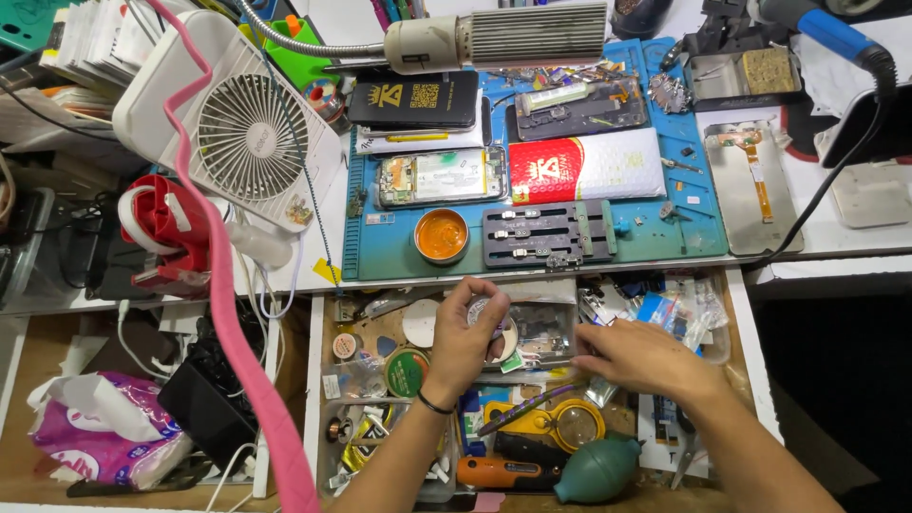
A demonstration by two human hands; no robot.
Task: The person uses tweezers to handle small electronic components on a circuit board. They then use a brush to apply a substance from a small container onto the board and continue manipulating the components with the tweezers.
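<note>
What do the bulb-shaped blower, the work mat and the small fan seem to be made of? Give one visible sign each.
Blower: likely soft rubber; matte green, rounded bulb.
Work mat: probably silicone; flat matte blue sheet with moulded pockets.
Small fan: plastic; smooth white moulded grille.

Your work mat (pixel 380 261) lies on the bench directly behind the open drawer (pixel 755 361). On the mat, the round tin (pixel 442 235) sits at the front edge, with the clamp fixture (pixel 546 236) just to its right. Behind the tin lies an opened phone (pixel 440 177); a padded pouch (pixel 586 166) lies right of that phone. The lamp head (pixel 499 38) hangs over the mat's rear edge. The desk fan (pixel 249 133) stands left of the mat. A loose display panel (pixel 755 185) lies right of the mat. Your left hand (pixel 465 337) and right hand (pixel 641 356) are both inside the drawer, left hand over a small round container (pixel 499 332). The rubber blower bulb (pixel 594 468) lies at the drawer's front, before your hands.
</note>
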